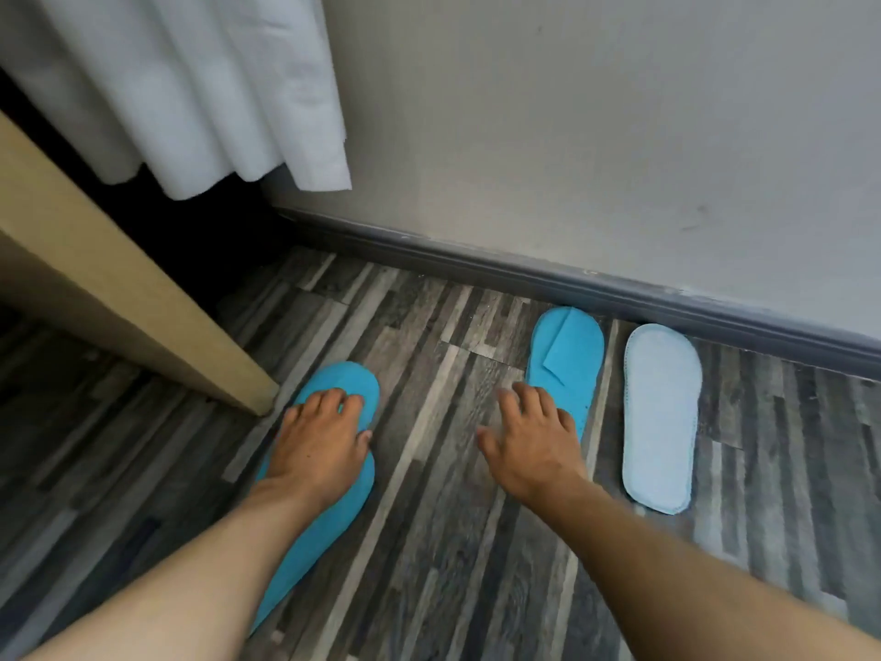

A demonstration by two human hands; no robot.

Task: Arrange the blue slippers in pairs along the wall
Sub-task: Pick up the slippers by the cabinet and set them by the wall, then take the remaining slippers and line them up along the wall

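- In the head view, three slippers are seen lying on a grey striped wooden floor (429, 469), below a pale wall (596, 136) edged by a dark skirting board (524, 274).
- The left blue slipper (329, 508) is laid flat and slightly tilted, well apart from the wall, just beside the corner of a tan wooden panel (119, 298).
- The left hand (319, 446) is pressed palm-down on the front half of this slipper, fingers spread across the toe end; the grip is flat rather than curled, and nothing is seen to be lifted.
- The middle blue slipper (567, 355) is placed with its toe end close to the skirting board, a folded flap of blue fabric visible on its upper part.
- The right hand (534, 441) is spread over the near end of this slipper with its fingertips on the sole; whether the slipper is actually pinched cannot be told, since the edges are blurred, but the grip appears loose and unclenched.
- A pale slipper (660, 417), apparently turned sole-up, is set just beside the middle one on its right, parallel to it and untouched.
- A white curtain (190, 88) is hung above the dark corner at upper left.
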